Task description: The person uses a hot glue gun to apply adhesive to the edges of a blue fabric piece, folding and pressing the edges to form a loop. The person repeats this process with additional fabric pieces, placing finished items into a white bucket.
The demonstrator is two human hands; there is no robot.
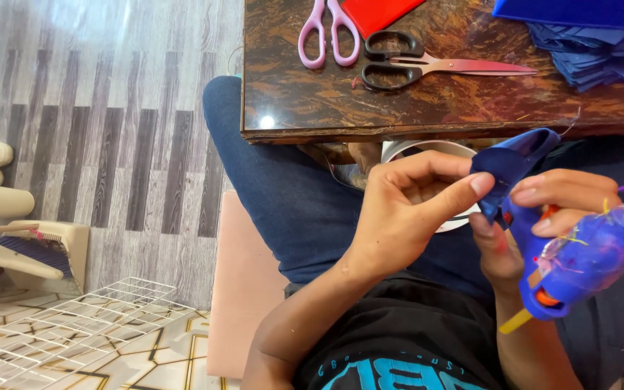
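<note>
Left hand [406,209] pinching a folded blue fabric piece [510,162] between thumb and fingers. Right hand [536,217] closed around a blue glue gun [586,260], nozzle cut off at frame edge, seemingly. Above both hands, on the table [312,108]: 2 scissors, pink [328,32] and black [427,65].

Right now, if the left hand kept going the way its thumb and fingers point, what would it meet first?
The left hand points toward the folded blue fabric piece, which its thumb tip already touches. Just beyond are the right hand's fingers, holding the blue glue gun; depth is hard to judge.
</note>
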